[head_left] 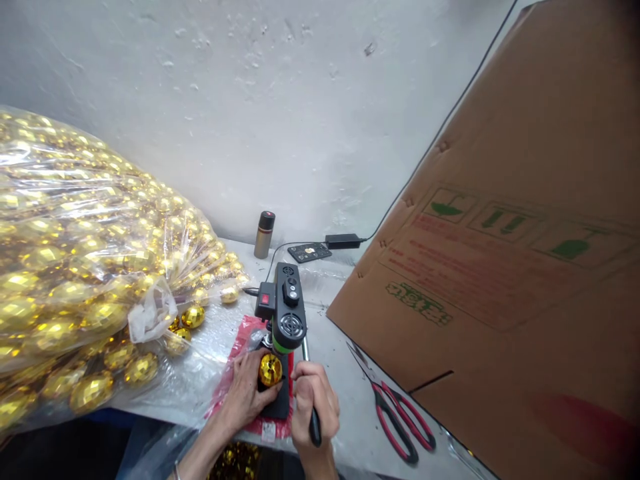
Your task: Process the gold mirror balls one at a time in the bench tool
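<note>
A shiny gold faceted ball [271,370] sits on the black base of a small bench press machine [291,303]. My left hand [249,389] curls around the ball, thumb on the near side and fingers on the far left. Above and just behind the ball is the machine's head, with a green band at its lower end. My right hand [315,403] is wrapped around the black grip of the machine's metal lever [315,427], which points down toward me. Under the base lies a red plastic sheet [227,387].
A large clear bag of gold balls [90,253] fills the left, with several loose balls [193,317] at its mouth. Red-and-black scissors [395,413] lie right, beside a big cardboard box [500,253]. Behind stand a spray can [264,235], a phone [310,252] and a power adapter [343,241].
</note>
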Available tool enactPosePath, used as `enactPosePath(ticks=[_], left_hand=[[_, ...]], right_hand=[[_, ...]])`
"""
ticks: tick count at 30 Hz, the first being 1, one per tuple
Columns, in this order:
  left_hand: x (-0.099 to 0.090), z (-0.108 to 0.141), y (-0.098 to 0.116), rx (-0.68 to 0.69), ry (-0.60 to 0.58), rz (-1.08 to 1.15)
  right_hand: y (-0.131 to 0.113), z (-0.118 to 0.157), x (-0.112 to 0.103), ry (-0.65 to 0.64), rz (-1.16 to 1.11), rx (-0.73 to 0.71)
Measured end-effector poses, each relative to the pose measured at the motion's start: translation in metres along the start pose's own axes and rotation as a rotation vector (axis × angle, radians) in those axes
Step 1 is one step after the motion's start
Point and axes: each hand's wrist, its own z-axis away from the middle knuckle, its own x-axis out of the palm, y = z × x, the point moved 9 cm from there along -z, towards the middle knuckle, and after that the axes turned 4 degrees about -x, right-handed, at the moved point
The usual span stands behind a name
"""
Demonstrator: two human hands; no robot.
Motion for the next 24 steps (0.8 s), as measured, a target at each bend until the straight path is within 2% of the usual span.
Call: enactPosePath(ticks=[10,18,24], left_hand=[[-0.001,-0.001,0.005,-0.023,-0.030,0.004],[-0.003,-0.003,0.009,-0.053,-0.053,-0.005],[-0.002,-0.004,0.011,-0.051,-0.050,-0.016]], right_hand=[[0.017,0.020,0.005,0.085,-0.045,0.088],[0.021,0.022,0.006,0.068,-0.042,0.091],[0.027,0.027,0.006,0.118,-0.057,0.097]])
